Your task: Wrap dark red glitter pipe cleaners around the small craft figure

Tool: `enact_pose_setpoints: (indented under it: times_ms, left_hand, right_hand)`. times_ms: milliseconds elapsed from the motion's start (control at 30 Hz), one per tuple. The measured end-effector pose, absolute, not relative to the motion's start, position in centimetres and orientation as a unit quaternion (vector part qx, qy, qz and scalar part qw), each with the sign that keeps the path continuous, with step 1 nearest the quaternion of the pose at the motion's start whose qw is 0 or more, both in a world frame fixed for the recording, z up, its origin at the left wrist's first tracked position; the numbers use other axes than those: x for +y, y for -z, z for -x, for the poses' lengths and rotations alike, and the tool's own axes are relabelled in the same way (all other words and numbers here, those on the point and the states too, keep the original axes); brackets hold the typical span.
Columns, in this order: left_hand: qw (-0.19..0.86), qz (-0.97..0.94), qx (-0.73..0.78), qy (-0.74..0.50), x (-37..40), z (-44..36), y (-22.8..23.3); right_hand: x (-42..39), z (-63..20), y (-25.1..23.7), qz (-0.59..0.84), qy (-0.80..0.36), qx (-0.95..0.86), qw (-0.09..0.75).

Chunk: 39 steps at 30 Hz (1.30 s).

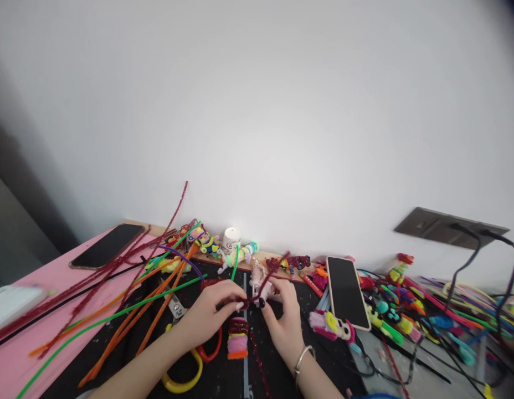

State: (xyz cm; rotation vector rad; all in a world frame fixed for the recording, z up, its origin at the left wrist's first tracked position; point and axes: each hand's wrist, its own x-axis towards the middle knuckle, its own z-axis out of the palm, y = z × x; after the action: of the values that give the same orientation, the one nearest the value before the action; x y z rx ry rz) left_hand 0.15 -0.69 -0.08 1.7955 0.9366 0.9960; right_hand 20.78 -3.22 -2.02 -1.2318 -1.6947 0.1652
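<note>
My left hand (217,310) is closed, its thumb and fingertips pinching a dark red pipe cleaner (263,285). From there the stem runs across to my right hand (285,316), whose thumb and fingers close around it, and its free end bends upward. A small dark tip shows at the right thumb. Just behind the fingertips is a pale pinkish object (257,274), too blurred to name. Below my hands lies a coiled pipe-cleaner piece (237,339) in dark red, yellow, pink and orange bands. Scissors (179,377) with yellow and red handles lie partly under my left hand.
Long orange pipe cleaners (116,338) and green ones spread leftward over a black mat and pink surface. Phones lie at the left (107,245) and right (349,293). Pipe-cleaner dolls (332,326), a white cup (231,239) and cables (468,277) stand nearby. A wall rises behind.
</note>
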Motion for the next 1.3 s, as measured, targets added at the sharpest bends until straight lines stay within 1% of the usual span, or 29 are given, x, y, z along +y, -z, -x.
enact_pose_setpoints:
  times_ms: [100, 233, 333, 500, 667, 833, 1033, 1300]
  left_hand:
    - [0.403, -0.757, 0.347, -0.379, -0.9, -0.1, -0.3]
    - [0.41, -0.75, 0.356, -0.377, -0.9, -0.1, -0.2]
    - [0.456, -0.708, 0.374, -0.388, -0.7, -0.2, 0.3]
    - [0.54, -0.623, 0.385, -0.415, -0.2, -0.2, 1.1]
    - [0.57, -0.579, 0.392, -0.431, 0.1, -0.2, 1.1]
    - [0.61, -0.521, 0.388, -0.454, 0.3, -0.2, 1.7]
    - [0.606, -0.504, 0.396, -0.471, 0.3, -0.2, 1.9]
    - [0.607, -0.498, 0.392, -0.479, 0.3, -0.2, 2.2]
  right_hand:
    - [-3.5, -20.1, 1.9, 0.486, -0.096, -0.696, 0.52]
    - [-3.6, -19.5, 1.9, 0.48, -0.13, -0.658, 0.566]
    - [-3.6, -19.4, 1.8, 0.485, -0.182, -0.63, 0.578]
    - [-3.7, -19.4, 1.4, 0.481, -0.232, -0.627, 0.567]
    - [-3.7, -19.5, 1.2, 0.445, -0.197, -0.672, 0.557]
    - [-3.9, -19.5, 1.3, 0.44, -0.176, -0.712, 0.517]
    - [-4.2, -19.4, 1.6, 0.424, -0.163, -0.745, 0.488]
    - [-4.2, -19.2, 1.5, 0.375, -0.138, -0.773, 0.493]
